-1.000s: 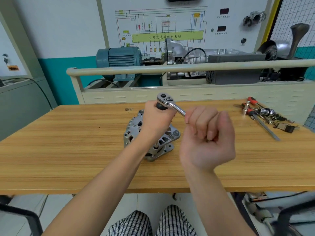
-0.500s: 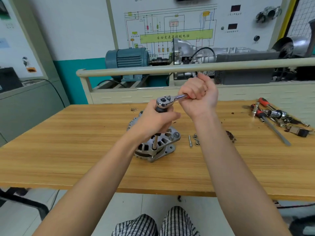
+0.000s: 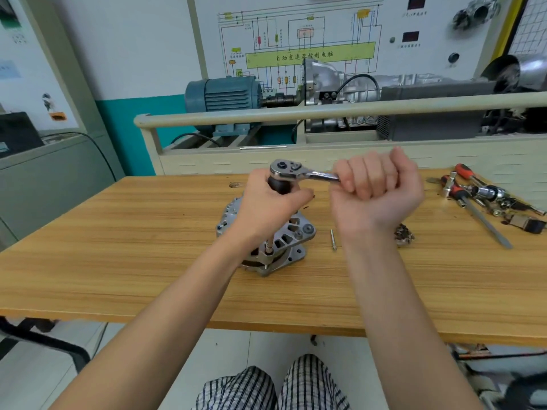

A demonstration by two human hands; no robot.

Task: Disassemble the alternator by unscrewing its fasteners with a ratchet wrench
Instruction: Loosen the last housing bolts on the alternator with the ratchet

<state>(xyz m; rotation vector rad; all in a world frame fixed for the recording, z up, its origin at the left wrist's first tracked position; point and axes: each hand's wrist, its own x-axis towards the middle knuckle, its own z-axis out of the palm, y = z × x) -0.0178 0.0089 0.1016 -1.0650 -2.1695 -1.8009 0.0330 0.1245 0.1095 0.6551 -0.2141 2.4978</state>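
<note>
The alternator point(image 3: 268, 241) stands on the wooden table point(image 3: 118, 261), near its middle, partly hidden by the left hand point(image 3: 266, 202). That hand's fingers curl round the dark socket extension point(image 3: 279, 187) below the ratchet point(image 3: 296, 171) head, which stands upright over the alternator's near edge; the thin lower end of the extension meets a fastener on the housing. The right hand point(image 3: 376, 190) grips the ratchet handle in a closed fist, the handle pointing right from the head. Just right of the alternator a loose bolt point(image 3: 333, 239) lies on the table, and farther right, partly behind the right wrist, sits a small dark part point(image 3: 405, 234) that is too blurred to identify. At the far right edge of the table lies a pile of tools point(image 3: 485, 199): red-handled screwdrivers, sockets and a long shaft. Behind the table, a cream bench with a rail point(image 3: 325, 112) carries a blue motor point(image 3: 223, 96) coupled to a silver gearbox point(image 3: 331, 81). On the wall board above, a wiring diagram point(image 3: 299, 45) has a green band printed with the characters 自动变速器控制电脑. Other labels on the board are too small to read.
</note>
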